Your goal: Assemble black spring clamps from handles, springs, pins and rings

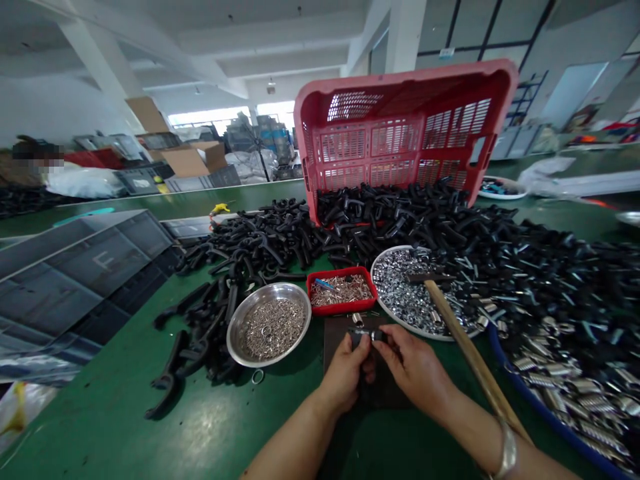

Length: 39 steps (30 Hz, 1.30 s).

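My left hand [345, 375] and my right hand [416, 370] meet over a dark work pad [334, 337] on the green table. Both pinch a small black plastic part [365, 334] with a metal piece at its end. A small metal sleeve [357, 319] stands on the pad just beyond it. In front lie a round steel bowl of small rings [268, 324], a red tray of metal pins [341, 291] and a white plate of metal fittings [407, 299]. A wooden-handled hammer [463, 340] rests on that plate, beside my right hand.
A big heap of black plastic handles [450, 233] spills from a tipped red crate [400, 133]. A blue tub of springs [575, 393] sits at the right, dark grey bins [75, 280] at the left. Boxes and bags stand beyond the table.
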### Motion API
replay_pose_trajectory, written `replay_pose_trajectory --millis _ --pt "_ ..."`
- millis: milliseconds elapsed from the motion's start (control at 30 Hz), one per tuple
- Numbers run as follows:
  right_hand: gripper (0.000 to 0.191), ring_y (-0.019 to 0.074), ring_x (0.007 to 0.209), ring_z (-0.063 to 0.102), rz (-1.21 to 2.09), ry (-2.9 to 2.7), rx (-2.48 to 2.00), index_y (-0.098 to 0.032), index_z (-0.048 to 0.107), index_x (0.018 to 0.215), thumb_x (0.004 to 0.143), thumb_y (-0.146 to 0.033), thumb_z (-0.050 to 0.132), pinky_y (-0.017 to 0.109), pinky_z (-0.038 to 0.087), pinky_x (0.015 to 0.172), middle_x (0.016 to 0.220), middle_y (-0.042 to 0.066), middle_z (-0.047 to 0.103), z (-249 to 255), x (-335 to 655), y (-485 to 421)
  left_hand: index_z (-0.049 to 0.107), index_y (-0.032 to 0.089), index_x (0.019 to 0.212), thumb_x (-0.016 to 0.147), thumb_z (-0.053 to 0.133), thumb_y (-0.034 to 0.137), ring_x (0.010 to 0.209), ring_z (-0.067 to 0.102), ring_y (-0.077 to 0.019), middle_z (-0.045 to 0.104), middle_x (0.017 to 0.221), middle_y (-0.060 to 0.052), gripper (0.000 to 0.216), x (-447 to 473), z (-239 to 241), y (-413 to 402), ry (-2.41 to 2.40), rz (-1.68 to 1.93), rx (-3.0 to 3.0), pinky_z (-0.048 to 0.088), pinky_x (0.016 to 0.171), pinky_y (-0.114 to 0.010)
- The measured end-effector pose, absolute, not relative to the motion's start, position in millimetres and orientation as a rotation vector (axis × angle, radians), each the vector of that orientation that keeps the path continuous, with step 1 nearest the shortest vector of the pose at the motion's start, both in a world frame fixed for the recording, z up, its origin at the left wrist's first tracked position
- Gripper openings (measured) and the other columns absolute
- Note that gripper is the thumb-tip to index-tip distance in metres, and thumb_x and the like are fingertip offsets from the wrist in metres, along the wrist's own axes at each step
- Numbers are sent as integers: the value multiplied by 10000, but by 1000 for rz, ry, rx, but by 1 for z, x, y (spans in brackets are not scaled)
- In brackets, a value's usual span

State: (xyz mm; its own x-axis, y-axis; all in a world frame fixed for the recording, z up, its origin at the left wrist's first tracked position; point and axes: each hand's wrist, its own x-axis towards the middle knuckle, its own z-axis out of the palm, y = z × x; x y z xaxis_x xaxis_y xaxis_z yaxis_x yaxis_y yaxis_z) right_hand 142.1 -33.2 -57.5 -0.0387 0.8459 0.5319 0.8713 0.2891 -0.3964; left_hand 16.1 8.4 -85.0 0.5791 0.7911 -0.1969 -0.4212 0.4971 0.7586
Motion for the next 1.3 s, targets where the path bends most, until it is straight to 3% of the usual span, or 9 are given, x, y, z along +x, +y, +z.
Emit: replay_pose_trajectory --millis 100,267,467,600,733,867,1000,1233,1300 --pt "344 222 752 623 -22 -1983 -1569 -109 549 965 872 -355 328 352 485 667 816 137 652 -58 149 -26 423 177 888 691 641 448 454 335 -18 396 622 68 400 15 -83 8 605 743 676 236 388 -131" --pt "638 135 502 557 716 -2023 -1791 -180 524 528 903 -456 88 244 414 516 493 33 560 -40 155 -16 434 179 906 653 670 451 428 322 -19 385 582 79 441 14 -81 10 617 761 730 232 382 -141" --pt "493 221 773 593 -38 -2059 -1793 -153 585 913 853 -530 273 314 422 652 841 120 639 -48 153 -18 395 180 805 595 724 415 388 271 8 355 582 94 456 13 -78 15 615 743 550 178 360 -126" --pt "516 160 597 583 264 -2100 -1829 -190 565 704 907 -435 159 259 408 548 629 46 616 -49 152 -17 404 179 808 596 722 420 387 289 5 367 583 89 452 13 -77 16 634 757 560 186 351 -123" --pt "418 205 781 601 -13 -2117 -1754 -178 583 901 865 -483 299 293 429 631 862 99 648 -46 154 -14 416 177 829 593 725 413 382 281 11 373 586 88 455 13 -76 17 616 726 516 186 350 -115" --pt "502 163 625 603 209 -2112 -1839 -199 582 757 909 -417 156 260 425 563 673 44 640 -45 153 -14 417 179 833 604 721 406 379 284 9 393 589 82 443 12 -77 19 605 712 514 188 345 -113" --pt "432 209 731 612 -85 -2129 -1858 -171 584 909 869 -473 278 286 423 587 810 101 655 -43 151 -16 413 174 810 590 731 402 377 282 12 390 583 83 449 12 -78 20 589 700 493 177 342 -107" --pt "508 207 674 590 38 -2020 -1875 -173 584 825 831 -566 262 290 400 556 739 100 639 -39 147 -17 416 177 814 563 725 446 364 261 5 394 565 91 481 13 -76 19 613 687 550 178 341 -122" --pt "582 178 580 559 367 -1905 -1896 -169 553 680 837 -584 176 273 384 506 621 81 599 -37 142 -20 426 178 815 590 688 487 361 283 -13 403 546 88 463 15 -76 17 679 712 693 200 342 -140"
